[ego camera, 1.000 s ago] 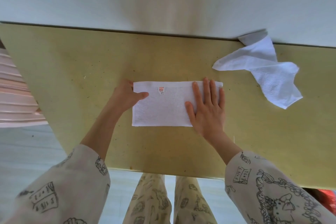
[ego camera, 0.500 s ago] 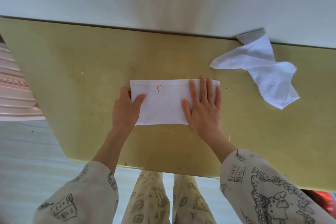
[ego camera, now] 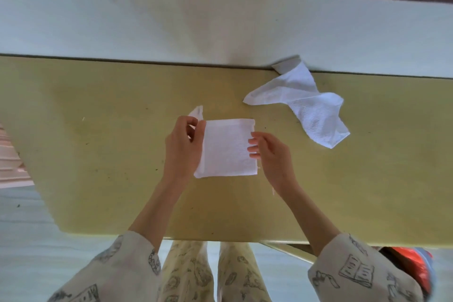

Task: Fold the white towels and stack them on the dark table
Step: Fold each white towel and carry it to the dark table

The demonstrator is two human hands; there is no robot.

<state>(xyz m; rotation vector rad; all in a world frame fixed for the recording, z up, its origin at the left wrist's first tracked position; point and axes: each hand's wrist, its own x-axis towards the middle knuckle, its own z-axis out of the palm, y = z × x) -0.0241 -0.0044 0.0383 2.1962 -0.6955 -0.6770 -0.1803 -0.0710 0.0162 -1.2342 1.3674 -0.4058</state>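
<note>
White terry, folded to a near-square: the folded towel (ego camera: 226, 148) lies flat on the yellow-green table (ego camera: 103, 144), about mid-table, nearer the person's edge than the wall side. This towel is the landmark for the rest.

L hand (ego camera: 182, 147) is at the towel's left edge, fingers curled round the cloth there & gripping it; a small white corner of the same towel sticks up just past the fingertips, on the far-left side. R hand (ego camera: 268, 152) is at the towel's right edge, thumb & fingertips (ego camera: 253, 141) bent in on the edge. Looks like a light pinch, but can't tell for sure if the cloth is really gripped or only touched.

Crumpled towel (ego camera: 301, 103), also white, unfolded, lies beyond & to the right of the folded one, well apart from it, one corner propped up against the pale wall (ego camera: 171, 22) at the table's back edge.

Near side of the towel: patterned cream sleeves (ego camera: 362, 272) and matching trousers (ego camera: 208, 274) below the table edge. Red-orange object (ego camera: 416, 267), far lower right, partly hidden; can't ID it.
</note>
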